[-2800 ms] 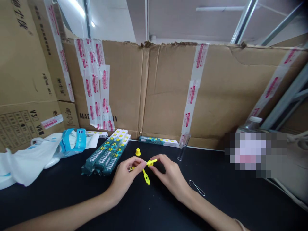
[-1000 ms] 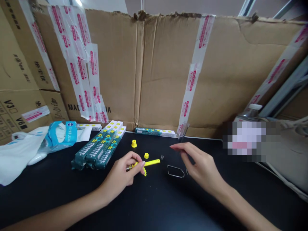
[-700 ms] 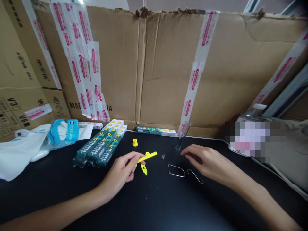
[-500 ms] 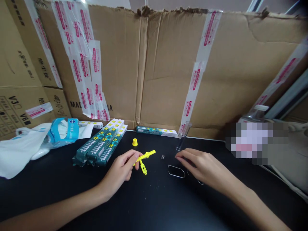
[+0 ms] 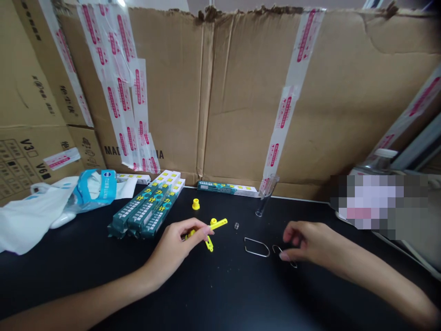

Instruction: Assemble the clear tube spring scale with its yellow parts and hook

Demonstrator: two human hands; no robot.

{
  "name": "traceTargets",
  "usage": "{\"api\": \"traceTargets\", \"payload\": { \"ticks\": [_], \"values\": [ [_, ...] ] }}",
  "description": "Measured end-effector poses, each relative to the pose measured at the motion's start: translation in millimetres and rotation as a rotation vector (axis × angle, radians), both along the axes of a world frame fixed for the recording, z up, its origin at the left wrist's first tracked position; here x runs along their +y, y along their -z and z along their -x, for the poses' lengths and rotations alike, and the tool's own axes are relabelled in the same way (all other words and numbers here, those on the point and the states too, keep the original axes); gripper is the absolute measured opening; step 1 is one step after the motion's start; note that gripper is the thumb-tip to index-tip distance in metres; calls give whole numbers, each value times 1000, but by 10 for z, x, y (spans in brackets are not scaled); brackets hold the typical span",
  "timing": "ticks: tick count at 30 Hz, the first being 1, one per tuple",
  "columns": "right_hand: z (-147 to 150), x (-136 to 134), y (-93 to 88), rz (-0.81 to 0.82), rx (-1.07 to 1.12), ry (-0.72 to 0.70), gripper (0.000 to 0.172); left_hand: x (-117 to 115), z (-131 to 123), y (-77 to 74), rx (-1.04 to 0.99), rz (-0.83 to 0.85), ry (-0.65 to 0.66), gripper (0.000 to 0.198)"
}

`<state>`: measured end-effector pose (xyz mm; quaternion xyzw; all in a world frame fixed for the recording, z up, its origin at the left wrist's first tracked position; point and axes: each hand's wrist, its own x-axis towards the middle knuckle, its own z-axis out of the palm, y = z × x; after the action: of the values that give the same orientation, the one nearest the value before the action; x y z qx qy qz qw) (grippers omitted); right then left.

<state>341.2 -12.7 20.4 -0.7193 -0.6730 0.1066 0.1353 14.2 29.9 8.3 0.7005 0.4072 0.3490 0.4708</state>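
Observation:
My left hand (image 5: 177, 246) pinches a yellow plastic rod piece (image 5: 211, 228) low over the black table (image 5: 220, 294). A small yellow ring (image 5: 213, 221) lies beside the rod, and a yellow cap (image 5: 196, 204) stands further back. My right hand (image 5: 308, 242) is curled, fingertips down on a thin wire hook (image 5: 283, 253). Whether it grips the hook is hard to tell. A second wire loop (image 5: 256, 247) lies between my hands. A tiny spring (image 5: 236, 225) rests behind it. A clear tube (image 5: 265, 196) leans against the cardboard wall.
Three green-and-white boxes (image 5: 148, 204) lie side by side at the left, another box (image 5: 227, 188) by the cardboard wall (image 5: 241, 92). A white and blue plastic bag (image 5: 58, 207) is at far left. A bottle (image 5: 377, 161) stands at right.
My right hand let go of the yellow piece, reached toward the clear tube, then drew back right onto the wire hook. My left hand kept the yellow rod almost in place.

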Motion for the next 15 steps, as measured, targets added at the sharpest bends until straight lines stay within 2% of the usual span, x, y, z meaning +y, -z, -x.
{"api": "traceTargets", "payload": {
  "ticks": [3,7,15],
  "values": [
    [-61,-25,80,77,47,-10,16,-2,-5,-10,17,-4,-8,32],
    [21,-42,118,125,101,-34,5,-1,-9,3,19,11,10,32],
    [146,-21,-30,86,193,-120,15,-22,-1,40,-16,40,77,33]
  ]
}}
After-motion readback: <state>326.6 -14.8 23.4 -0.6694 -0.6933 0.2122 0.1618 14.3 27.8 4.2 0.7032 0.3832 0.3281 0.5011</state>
